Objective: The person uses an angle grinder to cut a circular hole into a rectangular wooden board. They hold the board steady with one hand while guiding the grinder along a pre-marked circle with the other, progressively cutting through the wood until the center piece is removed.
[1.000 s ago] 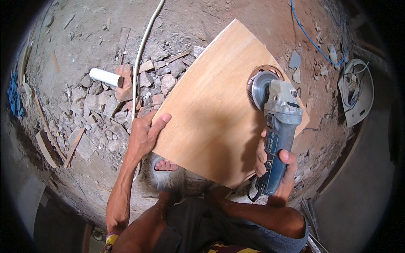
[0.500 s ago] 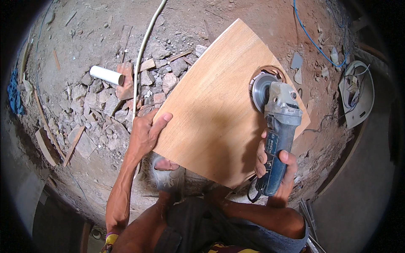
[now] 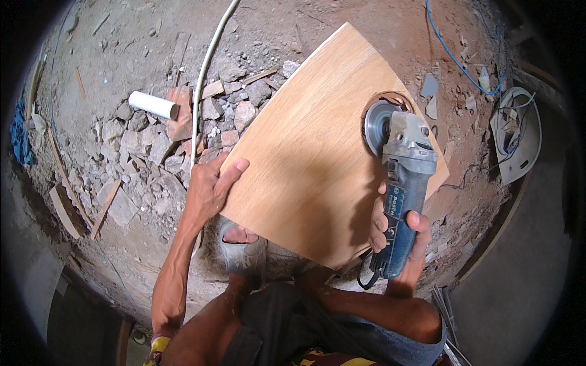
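My left hand grips the left edge of a light-brown wooden board, its thumb on top and its fingers hidden beneath. In my right hand is a blue and grey angle grinder, held by its body with the fingers wrapped round. The grinder's disc lies at a round hole cut near the board's right edge. Reddish brown shows at the hole's far rim. A dark power cord leaves the grinder's lower end. My sandalled foot is by the board's near edge.
Broken stones and bricks cover the dirt floor at left, with a white pipe on them. A pale hose runs past the board. Blue cable and a whitish curved plastic piece lie at right. Wood strips lie at left.
The grinder has shifted slightly away from me, its disc still at the hole. The board has moved very slightly; both hands keep their holds.
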A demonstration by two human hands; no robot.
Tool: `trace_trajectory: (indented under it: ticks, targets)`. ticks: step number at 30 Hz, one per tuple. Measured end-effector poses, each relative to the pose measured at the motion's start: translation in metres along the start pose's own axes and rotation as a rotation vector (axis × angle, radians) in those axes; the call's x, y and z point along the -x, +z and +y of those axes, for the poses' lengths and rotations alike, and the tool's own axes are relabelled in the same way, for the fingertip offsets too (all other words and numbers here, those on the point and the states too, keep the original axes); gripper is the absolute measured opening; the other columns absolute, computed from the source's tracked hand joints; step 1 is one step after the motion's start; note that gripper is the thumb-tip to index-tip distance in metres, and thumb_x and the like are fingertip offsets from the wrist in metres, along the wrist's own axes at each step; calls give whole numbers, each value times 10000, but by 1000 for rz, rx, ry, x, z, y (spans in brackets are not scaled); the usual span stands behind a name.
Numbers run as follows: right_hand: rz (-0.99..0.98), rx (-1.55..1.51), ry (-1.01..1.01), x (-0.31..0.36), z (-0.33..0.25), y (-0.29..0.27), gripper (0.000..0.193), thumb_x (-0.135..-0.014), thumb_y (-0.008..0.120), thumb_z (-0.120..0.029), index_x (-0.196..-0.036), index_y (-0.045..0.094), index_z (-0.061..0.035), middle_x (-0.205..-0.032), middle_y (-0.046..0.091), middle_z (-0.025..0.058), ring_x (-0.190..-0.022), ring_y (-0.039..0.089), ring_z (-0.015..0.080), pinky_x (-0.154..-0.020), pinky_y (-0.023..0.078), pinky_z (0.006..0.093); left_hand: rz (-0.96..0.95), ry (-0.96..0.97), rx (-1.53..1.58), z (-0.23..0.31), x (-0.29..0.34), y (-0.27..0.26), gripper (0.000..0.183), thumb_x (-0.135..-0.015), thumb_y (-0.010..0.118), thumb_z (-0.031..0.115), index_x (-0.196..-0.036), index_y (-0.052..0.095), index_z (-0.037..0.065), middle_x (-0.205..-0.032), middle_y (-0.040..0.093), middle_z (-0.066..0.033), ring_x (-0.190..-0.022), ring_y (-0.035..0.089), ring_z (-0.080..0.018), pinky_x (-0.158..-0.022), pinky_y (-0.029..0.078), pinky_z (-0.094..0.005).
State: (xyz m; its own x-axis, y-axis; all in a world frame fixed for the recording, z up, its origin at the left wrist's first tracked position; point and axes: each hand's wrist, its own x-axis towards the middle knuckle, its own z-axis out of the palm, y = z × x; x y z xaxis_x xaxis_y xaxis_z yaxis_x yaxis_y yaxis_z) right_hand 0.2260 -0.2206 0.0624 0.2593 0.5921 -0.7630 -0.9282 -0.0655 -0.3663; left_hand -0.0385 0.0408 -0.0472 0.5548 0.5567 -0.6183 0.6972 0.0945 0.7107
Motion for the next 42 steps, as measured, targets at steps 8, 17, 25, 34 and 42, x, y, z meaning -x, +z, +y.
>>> trace_trajectory:
  ticks: [8, 17, 25, 34, 42]
  targets:
    - [-31, -34, 12, -1, -1, 4, 800, -902, 831, -352, -1507, 468, 24, -851, 646, 173, -591, 686, 274, -511, 578, 375, 15, 70, -12, -3, -5, 0, 503, -1104, 715, 440, -1154, 792, -55, -720, 705, -117, -635, 613, -152, -612, 510, -365]
    - [-90, -24, 7, -3, -4, -5, 777, -959, 806, -371, -1494, 413, 33, -871, 621, 169, -587, 672, 265, -512, 587, 384, -6, 70, -21, -7, -8, -1, 512, -1102, 715, 445, -1168, 798, -56, -732, 726, -129, -638, 632, -157, -617, 518, -363]
    - [-70, -31, -3, -4, -5, -1, 780, -965, 799, -366, -1506, 403, 34, -875, 621, 174, -592, 674, 268, -512, 589, 387, -8, 34, 11, -7, -7, -1, 521, -1093, 726, 455, -1166, 801, -55, -746, 735, -130, -648, 639, -155, -626, 523, -363]
    - [-121, -85, 24, -5, -4, -9, 785, -978, 791, -363, -1527, 383, 22, -897, 621, 178, -630, 687, 288, -537, 594, 401, -3, 73, 9, -7, -8, 0, 513, -1102, 722, 442, -1145, 799, -64, -743, 736, -132, -640, 653, -160, -612, 527, -367]
    - [-73, -44, 19, -7, -5, -5, 793, -905, 819, -370, -1498, 466, 20, -875, 642, 175, -596, 678, 265, -523, 581, 374, -2, 78, -18, -11, -9, 0, 527, -1099, 724, 455, -1166, 799, -62, -745, 733, -133, -635, 650, -165, -615, 527, -366]
